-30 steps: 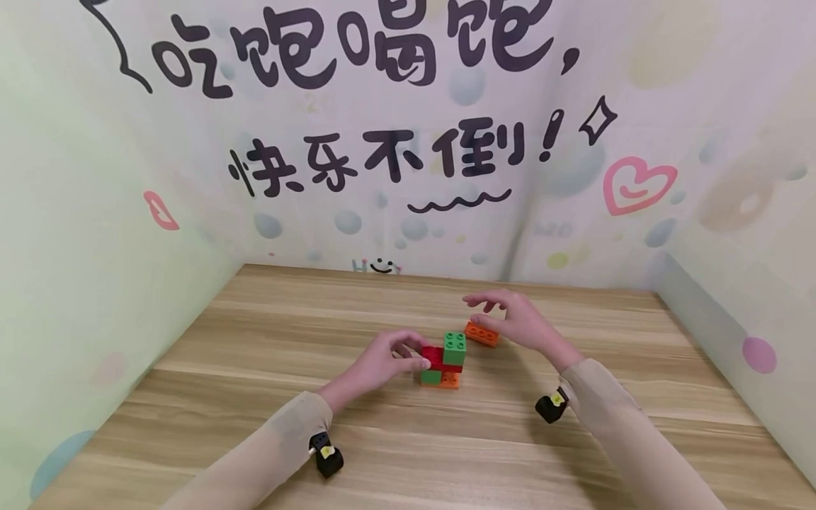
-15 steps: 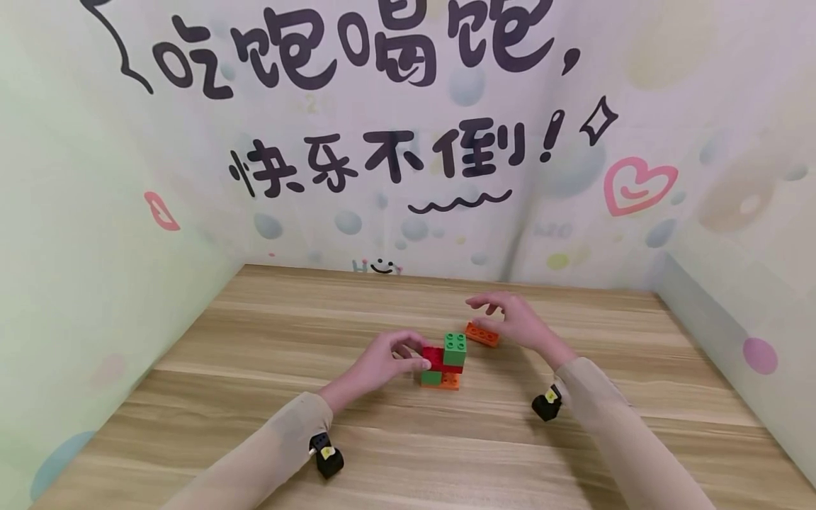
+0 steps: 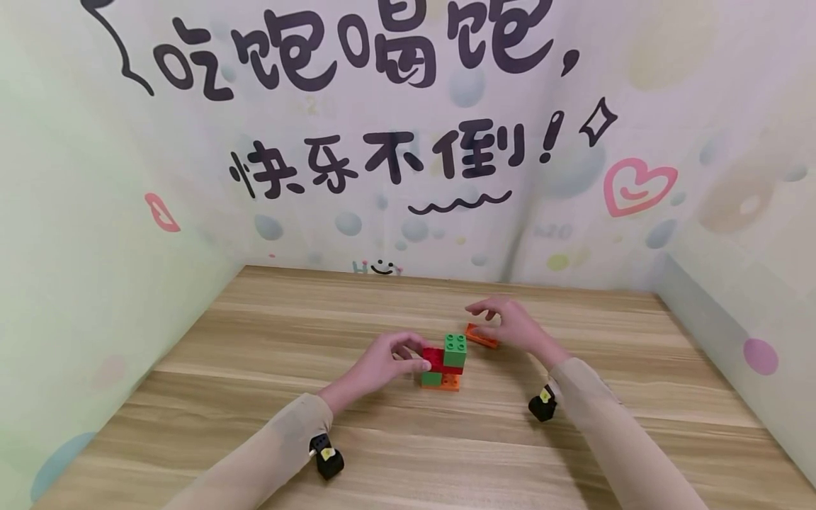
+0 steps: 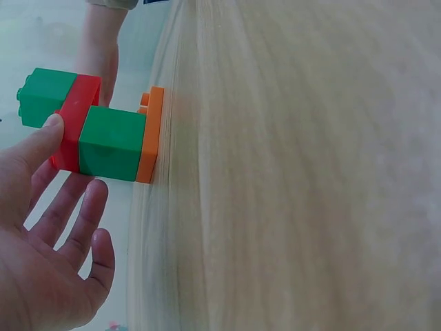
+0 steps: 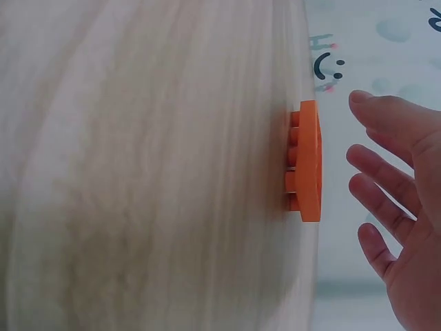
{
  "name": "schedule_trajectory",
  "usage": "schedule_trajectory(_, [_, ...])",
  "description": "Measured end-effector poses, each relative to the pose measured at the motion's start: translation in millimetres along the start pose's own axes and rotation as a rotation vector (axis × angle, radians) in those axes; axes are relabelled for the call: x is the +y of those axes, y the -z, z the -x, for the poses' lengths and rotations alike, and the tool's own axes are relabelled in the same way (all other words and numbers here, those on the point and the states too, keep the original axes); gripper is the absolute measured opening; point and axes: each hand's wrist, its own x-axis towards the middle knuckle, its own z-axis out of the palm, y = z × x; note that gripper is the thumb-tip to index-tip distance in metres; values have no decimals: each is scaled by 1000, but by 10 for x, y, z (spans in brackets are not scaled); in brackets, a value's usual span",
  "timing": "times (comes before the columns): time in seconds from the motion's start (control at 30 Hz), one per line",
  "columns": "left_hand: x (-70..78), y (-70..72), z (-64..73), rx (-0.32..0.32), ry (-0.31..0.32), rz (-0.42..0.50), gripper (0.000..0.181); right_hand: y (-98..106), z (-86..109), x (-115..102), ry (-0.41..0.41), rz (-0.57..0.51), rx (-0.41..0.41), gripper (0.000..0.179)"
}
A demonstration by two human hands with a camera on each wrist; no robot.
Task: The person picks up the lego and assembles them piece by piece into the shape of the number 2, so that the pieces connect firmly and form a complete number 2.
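A lettered wall (image 3: 382, 110) backs the grained table (image 3: 433, 446); left grip (image 3: 381, 363) pinches a red brick (image 4: 73, 134), right grip (image 3: 515, 326) relaxed.

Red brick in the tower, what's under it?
Under the red brick is a green brick, and below that an orange brick. Where they join is covered, so you can't see in between.

A wood-grained tabletop (image 3: 446, 446), streaked in light brown, carries a stack of toy building bricks (image 3: 440, 361), which stands on its orange base brick (image 3: 450, 383), studs facing up. Beyond it and to the right, a separate orange brick (image 5: 310, 162) lies upside down, studs toward the wood.
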Motion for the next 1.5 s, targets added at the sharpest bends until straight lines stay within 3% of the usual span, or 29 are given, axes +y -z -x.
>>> schedule_trajectory(0.47, [-7, 11, 0, -7, -1, -20, 27, -51, -4, -12, -72, 58, -105, 46])
schedule_trajectory(0.97, [-8, 7, 1, -21, 5, -44, 30, -100, -11, -5, -96, 103, -134, 40])
schedule_trajectory(1.5, [-15, 6, 1, -16, 29, -36, 30, -1, -12, -49, -19, 121, -55, 38])
